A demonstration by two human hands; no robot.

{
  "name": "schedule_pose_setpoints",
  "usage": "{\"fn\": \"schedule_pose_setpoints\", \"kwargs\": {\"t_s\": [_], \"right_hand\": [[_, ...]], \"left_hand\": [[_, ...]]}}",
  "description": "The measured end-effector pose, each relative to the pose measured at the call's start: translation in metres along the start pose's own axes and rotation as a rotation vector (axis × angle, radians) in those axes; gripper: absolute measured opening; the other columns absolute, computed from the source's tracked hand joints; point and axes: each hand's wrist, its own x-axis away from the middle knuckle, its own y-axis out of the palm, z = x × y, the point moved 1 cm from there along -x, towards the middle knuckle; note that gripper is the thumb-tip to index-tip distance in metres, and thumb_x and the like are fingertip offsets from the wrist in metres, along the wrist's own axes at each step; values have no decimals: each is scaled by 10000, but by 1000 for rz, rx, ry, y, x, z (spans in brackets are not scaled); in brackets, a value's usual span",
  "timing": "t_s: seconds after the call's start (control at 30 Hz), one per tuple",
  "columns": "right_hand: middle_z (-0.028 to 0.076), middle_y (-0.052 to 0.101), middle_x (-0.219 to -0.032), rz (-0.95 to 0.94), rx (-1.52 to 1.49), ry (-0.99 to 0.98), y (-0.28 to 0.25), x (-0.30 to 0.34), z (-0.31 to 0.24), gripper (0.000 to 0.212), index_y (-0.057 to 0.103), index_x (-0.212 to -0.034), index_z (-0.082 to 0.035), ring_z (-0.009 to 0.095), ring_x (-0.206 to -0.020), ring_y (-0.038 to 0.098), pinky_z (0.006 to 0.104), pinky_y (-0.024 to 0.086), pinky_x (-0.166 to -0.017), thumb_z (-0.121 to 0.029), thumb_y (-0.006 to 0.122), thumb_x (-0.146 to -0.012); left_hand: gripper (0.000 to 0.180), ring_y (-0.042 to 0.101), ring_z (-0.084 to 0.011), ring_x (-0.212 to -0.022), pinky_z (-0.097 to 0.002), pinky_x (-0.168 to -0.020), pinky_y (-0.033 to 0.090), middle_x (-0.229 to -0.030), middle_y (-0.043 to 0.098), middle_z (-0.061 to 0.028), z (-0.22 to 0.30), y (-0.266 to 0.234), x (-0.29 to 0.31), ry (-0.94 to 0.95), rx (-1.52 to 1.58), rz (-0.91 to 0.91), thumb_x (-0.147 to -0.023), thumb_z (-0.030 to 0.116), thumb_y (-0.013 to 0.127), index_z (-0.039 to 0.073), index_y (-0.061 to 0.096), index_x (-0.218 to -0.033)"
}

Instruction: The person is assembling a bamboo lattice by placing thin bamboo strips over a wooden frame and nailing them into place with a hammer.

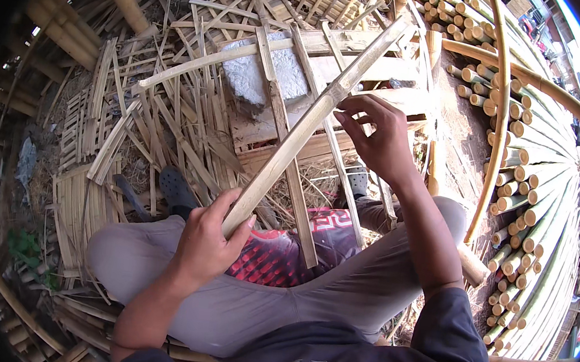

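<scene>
A long split bamboo strip [294, 136] slants from my lap up to the far right, with a node near its middle. My left hand [209, 239] is wrapped round its near end. Beside the node, my right hand [378, 135] has its fingers curled in a pinch at the strip's right edge; whether anything is between the fingertips I cannot make out. Under the held strip, several narrower bamboo slats [290, 174] lean from the far side toward my lap. A red and black cloth [272, 257] lies between my legs.
A rough grey block [244, 79] rests on a low wooden crate [257, 157] ahead. Loose bamboo strips [183, 129] litter the ground at left, near a dark blade-like piece [131, 197]. Cut bamboo poles [530, 190] are stacked at right, behind a curved bamboo rail [498, 117].
</scene>
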Motion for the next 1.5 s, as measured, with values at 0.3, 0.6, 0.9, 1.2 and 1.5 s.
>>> {"fn": "schedule_pose_setpoints", "kwargs": {"t_s": [0.3, 0.6, 0.9, 1.2, 1.5], "right_hand": [[123, 721, -840, 193, 7, 76, -29, 6, 12, 88, 731, -915, 8, 184, -730, 713, 278, 579, -636, -7, 664, -861], [127, 690, -1130, 27, 1025, 734, -167, 52, 118, 412, 648, -1192, -106, 281, -1133, 611, 421, 460, -975, -309, 725, -842], [118, 632, -1070, 230, 485, -143, -36, 7, -15, 294, 700, -997, -57, 302, -1061, 582, 429, 474, -917, -190, 809, -758], [171, 411, -1393, 102, 421, -117, 18, 15, -6, 366, 739, -986, -100, 410, -1347, 299, 574, 261, -1093, -348, 824, -731], [136, 562, -1267, 205, 351, -139, 22, 10, -10, 133, 671, -719, -47, 387, -1302, 420, 515, 352, -1060, -69, 803, -721]], "left_hand": [[330, 705, -358, -734, -391, -639, 539, -826, 686, -202, 8, -3, -5, -95, 83, -40, -856, 64, 672, -37, 552, -1147], [322, 662, -221, -640, -325, -568, 494, -755, 669, -155, 8, -6, -9, -1, 33, 81, -865, 35, 663, -39, 559, -1161], [367, 675, -352, -659, -414, -581, 535, -816, 678, -194, -4, 3, -3, 128, -420, -48, -858, 79, 662, -31, 572, -1196], [351, 660, -313, -622, -402, -581, 518, -805, 667, -162, -2, 8, -1, 166, -541, -153, -886, 82, 614, -37, 566, -1213], [353, 655, -290, -603, -381, -557, 495, -784, 662, -145, -1, 5, 0, 216, -511, -111, -884, 64, 616, -30, 567, -1220]]}}
